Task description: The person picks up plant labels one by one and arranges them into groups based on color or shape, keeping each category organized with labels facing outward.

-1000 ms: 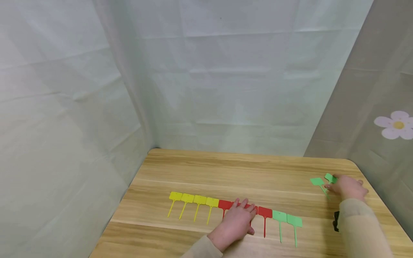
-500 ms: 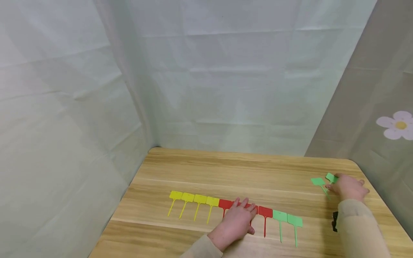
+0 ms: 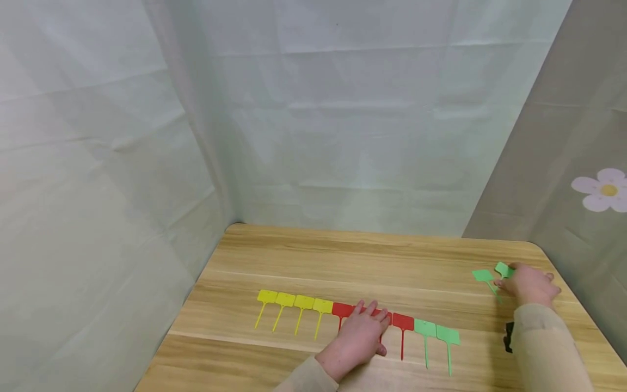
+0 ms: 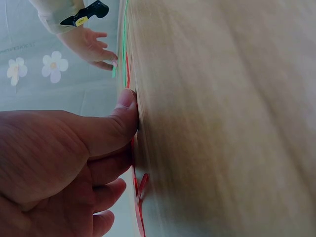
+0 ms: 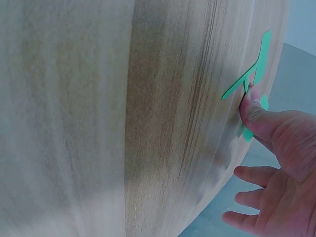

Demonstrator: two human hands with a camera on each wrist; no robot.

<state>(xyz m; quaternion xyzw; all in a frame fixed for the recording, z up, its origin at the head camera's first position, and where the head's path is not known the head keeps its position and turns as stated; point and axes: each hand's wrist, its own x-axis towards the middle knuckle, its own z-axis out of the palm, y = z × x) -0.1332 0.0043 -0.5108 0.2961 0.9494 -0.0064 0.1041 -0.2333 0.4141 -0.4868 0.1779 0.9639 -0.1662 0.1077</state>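
On the table lies a row of flat plant labels with thin stems. Several yellow plant labels (image 3: 266, 296) are at the left, red plant labels (image 3: 403, 322) in the middle, and two green plant labels (image 3: 425, 328) at the right end. My left hand (image 3: 360, 338) rests with extended fingers over the red ones, covering parts of them. Toward the table's right side, my right hand (image 3: 530, 286) pinches a green plant label (image 3: 503, 269) between thumb and forefinger, its other fingers spread. Just left of that, a further green plant label (image 3: 482, 275) lies slantwise.
The wood-grain table (image 3: 343, 256) has rounded back corners. Pale cloth (image 3: 362, 136) hangs behind it and along the left. At the right is a grey cloth with a printed flower (image 3: 607, 190). A black wrist device (image 3: 508, 337) shows beside my right sleeve.
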